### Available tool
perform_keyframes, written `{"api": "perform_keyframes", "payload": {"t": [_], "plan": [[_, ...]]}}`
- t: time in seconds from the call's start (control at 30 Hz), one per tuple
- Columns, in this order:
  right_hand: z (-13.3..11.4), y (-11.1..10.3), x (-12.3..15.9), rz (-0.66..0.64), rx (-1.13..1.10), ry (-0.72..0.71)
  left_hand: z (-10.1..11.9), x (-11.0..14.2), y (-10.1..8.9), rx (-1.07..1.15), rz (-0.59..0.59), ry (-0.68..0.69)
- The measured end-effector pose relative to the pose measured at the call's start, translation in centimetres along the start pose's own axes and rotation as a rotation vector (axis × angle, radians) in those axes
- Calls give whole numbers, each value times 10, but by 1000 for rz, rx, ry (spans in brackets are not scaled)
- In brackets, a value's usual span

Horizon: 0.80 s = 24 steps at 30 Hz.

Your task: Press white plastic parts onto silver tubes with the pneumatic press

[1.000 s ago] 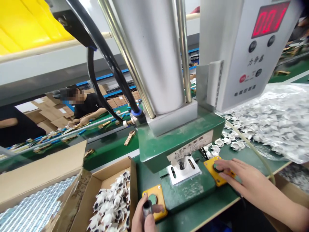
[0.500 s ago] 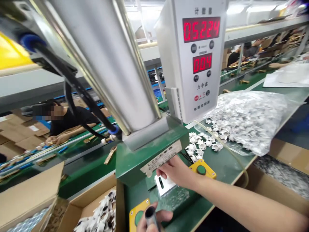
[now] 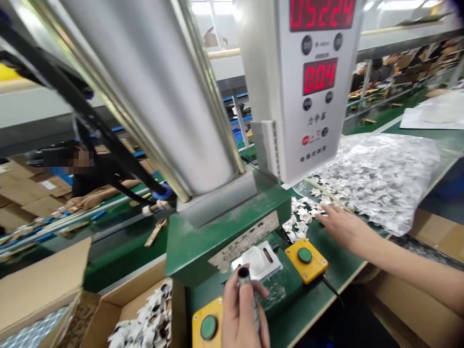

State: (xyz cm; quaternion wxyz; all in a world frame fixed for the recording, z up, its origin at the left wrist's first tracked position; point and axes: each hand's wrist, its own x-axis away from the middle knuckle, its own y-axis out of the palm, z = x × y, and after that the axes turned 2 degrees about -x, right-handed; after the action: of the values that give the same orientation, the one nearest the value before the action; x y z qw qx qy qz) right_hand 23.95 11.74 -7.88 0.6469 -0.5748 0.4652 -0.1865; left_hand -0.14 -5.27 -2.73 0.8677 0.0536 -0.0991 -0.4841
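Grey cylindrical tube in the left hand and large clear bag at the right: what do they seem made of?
Grey cylindrical tube: probably metal, smooth, given the pale sheen on its side, though plastic is possible. Large clear bag: likely thin plastic film, glossy and wrinkled, letting white pieces show through.

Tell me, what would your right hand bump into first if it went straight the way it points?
Most likely the loose white pieces, just ahead of the right hand, though depth is hard to judge.
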Motion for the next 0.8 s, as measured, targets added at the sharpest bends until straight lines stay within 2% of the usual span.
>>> {"api": "perform_keyframes", "payload": {"t": [0.07, 0.17, 0.3, 0.43, 0.57, 0.67, 0.8], "plan": [[15, 14, 4, -17, 46, -2, 4, -6, 5, 18, -87, -59], [24, 25, 7, -31, 75, -18, 11, -12, 11, 71, -146, -105], [14, 17, 4, -30, 19, -78, 17, -19, 17, 81, -185, -72], [-25, -17, 1, 5, -290, -62, 19, -29, 22, 86, -234, -81], [-82, -52, -6, -62, -560, -62, 20, -26, 21, 71, -181, -61], [-119, -58, -20, -108, -694, -143, 16, -13, 10, 89, -132, -99], [-150, -47, -43, -91, -634, -268, 3, 3, -18, 157, -114, -172]]}}
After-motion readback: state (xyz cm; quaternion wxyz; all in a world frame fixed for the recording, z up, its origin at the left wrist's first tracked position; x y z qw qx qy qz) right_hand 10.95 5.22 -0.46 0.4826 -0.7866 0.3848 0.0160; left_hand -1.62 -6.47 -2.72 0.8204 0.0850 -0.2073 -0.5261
